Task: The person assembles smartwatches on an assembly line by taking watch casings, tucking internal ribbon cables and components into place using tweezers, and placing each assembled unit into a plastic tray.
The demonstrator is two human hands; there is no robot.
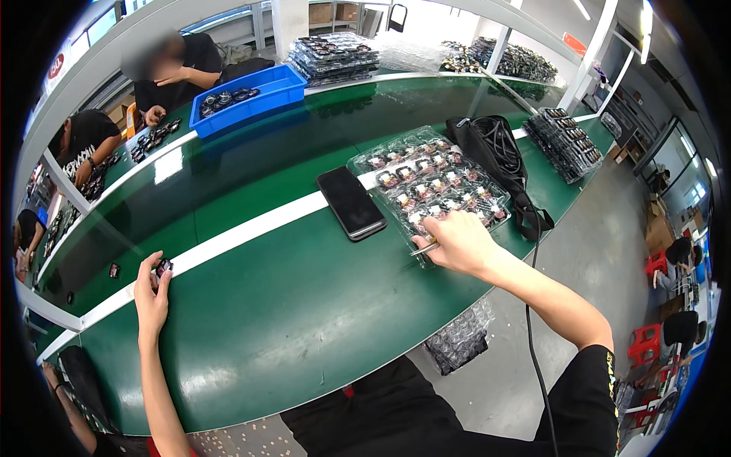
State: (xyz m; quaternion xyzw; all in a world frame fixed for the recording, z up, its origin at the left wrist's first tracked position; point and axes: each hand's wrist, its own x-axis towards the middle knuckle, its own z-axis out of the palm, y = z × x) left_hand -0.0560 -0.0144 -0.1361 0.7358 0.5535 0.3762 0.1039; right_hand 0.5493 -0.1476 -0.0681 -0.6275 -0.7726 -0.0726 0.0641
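My left hand (151, 293) is at the left of the green bench (282, 305), pinching a small dark part (163, 266) between thumb and fingers. My right hand (461, 245) is closed around a thin metal tool, possibly tweezers (423, 250), whose end points left. That hand is over the near edge of a clear plastic tray (407, 222), which holds rows of small parts with pale and reddish pieces. A black smartphone (352, 203) lies just left of the tray. Whether my right fingers touch a part in the tray is hidden.
Behind the tray sits a black bag (495, 148) with a strap and cable. Stacked filled trays (563, 145) stand at the far right. A blue bin (251, 99) of dark parts is across the bench, near two seated people. Small dark pieces (114, 270) lie beyond my left hand.
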